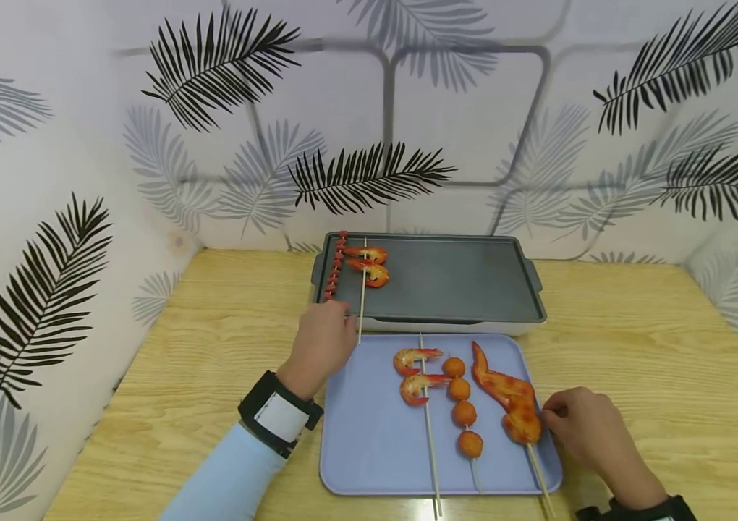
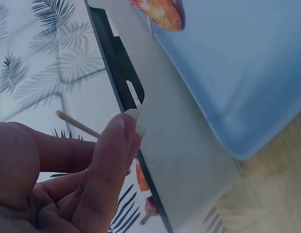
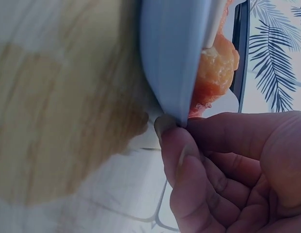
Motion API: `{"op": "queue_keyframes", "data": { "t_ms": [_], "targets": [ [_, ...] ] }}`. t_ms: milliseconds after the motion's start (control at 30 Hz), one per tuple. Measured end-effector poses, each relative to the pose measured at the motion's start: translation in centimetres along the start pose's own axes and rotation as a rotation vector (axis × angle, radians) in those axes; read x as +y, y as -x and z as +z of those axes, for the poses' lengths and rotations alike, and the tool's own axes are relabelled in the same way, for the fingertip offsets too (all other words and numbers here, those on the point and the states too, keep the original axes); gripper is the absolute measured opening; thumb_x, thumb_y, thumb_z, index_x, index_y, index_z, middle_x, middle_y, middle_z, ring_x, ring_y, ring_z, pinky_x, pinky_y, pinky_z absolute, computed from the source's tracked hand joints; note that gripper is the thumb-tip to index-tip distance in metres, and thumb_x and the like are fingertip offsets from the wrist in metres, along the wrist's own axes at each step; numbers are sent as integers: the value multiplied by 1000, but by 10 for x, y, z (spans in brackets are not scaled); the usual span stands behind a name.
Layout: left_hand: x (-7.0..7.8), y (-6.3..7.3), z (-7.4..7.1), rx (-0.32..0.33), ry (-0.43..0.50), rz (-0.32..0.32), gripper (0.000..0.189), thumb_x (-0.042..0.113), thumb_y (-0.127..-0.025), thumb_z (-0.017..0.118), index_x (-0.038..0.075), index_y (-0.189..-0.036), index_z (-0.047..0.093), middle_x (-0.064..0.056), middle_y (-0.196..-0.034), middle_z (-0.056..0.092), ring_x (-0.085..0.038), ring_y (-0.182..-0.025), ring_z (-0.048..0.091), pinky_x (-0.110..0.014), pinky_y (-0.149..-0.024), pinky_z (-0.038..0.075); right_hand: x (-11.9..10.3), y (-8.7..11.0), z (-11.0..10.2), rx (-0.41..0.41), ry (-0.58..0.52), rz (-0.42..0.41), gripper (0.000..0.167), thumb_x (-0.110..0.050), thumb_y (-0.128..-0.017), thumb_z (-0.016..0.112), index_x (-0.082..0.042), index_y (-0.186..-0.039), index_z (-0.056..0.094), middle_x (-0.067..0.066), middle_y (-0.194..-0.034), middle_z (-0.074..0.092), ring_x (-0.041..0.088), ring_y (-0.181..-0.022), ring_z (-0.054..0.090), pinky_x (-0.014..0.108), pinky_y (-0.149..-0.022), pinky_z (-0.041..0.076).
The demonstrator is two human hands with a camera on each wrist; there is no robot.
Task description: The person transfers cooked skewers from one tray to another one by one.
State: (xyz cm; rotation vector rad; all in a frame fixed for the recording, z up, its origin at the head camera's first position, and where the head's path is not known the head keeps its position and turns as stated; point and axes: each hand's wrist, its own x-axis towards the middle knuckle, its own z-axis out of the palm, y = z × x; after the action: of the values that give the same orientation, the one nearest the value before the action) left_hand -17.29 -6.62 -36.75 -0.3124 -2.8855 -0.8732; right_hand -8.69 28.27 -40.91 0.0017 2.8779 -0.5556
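My left hand (image 1: pixel 323 340) is at the front left edge of a grey griddle (image 1: pixel 454 278). Its thumb and finger pinch the thin stick (image 2: pixel 77 124) of a shrimp skewer (image 1: pixel 369 271), whose two shrimp lie over the griddle. Left of it, a skewer of small red sausage pieces (image 1: pixel 335 271) lies on the griddle, its lower end hidden by the hand. With fingertips, my right hand (image 1: pixel 593 430) pinches the right rim of a pale blue tray (image 1: pixel 369 463). Beside that hand, a chicken wing skewer (image 1: pixel 515 401) lies on the tray.
The tray also holds another shrimp skewer (image 1: pixel 424 383) and a skewer of orange balls (image 1: pixel 463 412). Stick ends overhang its front edge. Tray and griddle stand close together on a wooden table (image 1: pixel 232 311). A wall with leaf-patterned covering (image 1: pixel 369 108) rises behind.
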Motion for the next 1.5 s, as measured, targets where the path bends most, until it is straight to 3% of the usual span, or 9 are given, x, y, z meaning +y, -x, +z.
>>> {"op": "queue_keyframes", "data": {
  "t_ms": [267,367,467,533,600,700,900,1233,1500],
  "targets": [
    [-8,-6,4,-26,57,-25,21,7,-93,61,-7,-103,72,-13,-75,68,-15,-53,56,-26,-46,41,1,1,2,27,-23,-16,10,-10,-86,69,-3,-80,73,0,-70,64,14,-62,53,33,-56,43],
    [-10,-8,6,-27,90,-9,19,6,-93,58,-5,-89,73,-7,-62,62,-14,-47,51,-25,-44,35,1,2,2,28,-33,-11,10,-9,-86,68,-3,-81,73,0,-71,64,14,-62,52,32,-56,43],
    [-10,-10,9,-35,152,-30,33,6,-96,52,4,-65,63,0,-52,53,-12,-42,45,-24,-42,30,1,3,2,32,-40,-11,10,-9,-86,68,-4,-81,73,1,-72,65,15,-63,52,32,-57,42],
    [-10,-12,11,-41,187,-58,35,9,-97,52,5,-65,64,1,-51,53,-12,-42,45,-24,-43,29,2,3,3,41,-46,-17,10,-9,-86,68,-4,-80,73,1,-72,65,15,-63,52,32,-57,42],
    [-10,-13,11,-51,230,-87,29,13,-98,55,4,-75,71,1,-54,57,-11,-44,49,-24,-44,33,2,3,4,47,-50,-20,10,-9,-86,68,-5,-79,73,0,-72,65,14,-63,52,32,-57,42],
    [-11,-14,12,-76,320,-127,24,15,-96,61,-3,-105,73,-2,-64,67,-10,-52,59,-24,-50,42,2,3,4,51,-56,-19,10,-10,-86,68,-5,-79,73,-1,-70,64,14,-62,51,32,-56,41],
    [-16,-15,12,-84,453,-170,32,8,-93,63,-8,-121,65,-8,-75,73,-12,-60,68,-24,-55,47,3,4,4,52,-61,-15,10,-10,-86,67,-6,-79,73,-1,-70,64,14,-62,51,32,-56,41],
    [-13,-16,13,-89,517,-216,28,3,-92,64,-8,-118,66,-14,-86,73,-15,-64,71,-25,-58,53,5,5,5,59,-81,-24,11,-9,-85,66,-6,-78,74,-1,-70,64,13,-61,51,30,-54,41],
    [-11,-17,14,-45,507,-186,24,4,-92,66,-7,-113,69,-11,-83,70,-14,-65,69,-23,-55,46,4,5,4,38,-94,2,11,-9,-87,66,-4,-80,73,-2,-67,61,13,-59,51,29,-52,40]
  ]
}}
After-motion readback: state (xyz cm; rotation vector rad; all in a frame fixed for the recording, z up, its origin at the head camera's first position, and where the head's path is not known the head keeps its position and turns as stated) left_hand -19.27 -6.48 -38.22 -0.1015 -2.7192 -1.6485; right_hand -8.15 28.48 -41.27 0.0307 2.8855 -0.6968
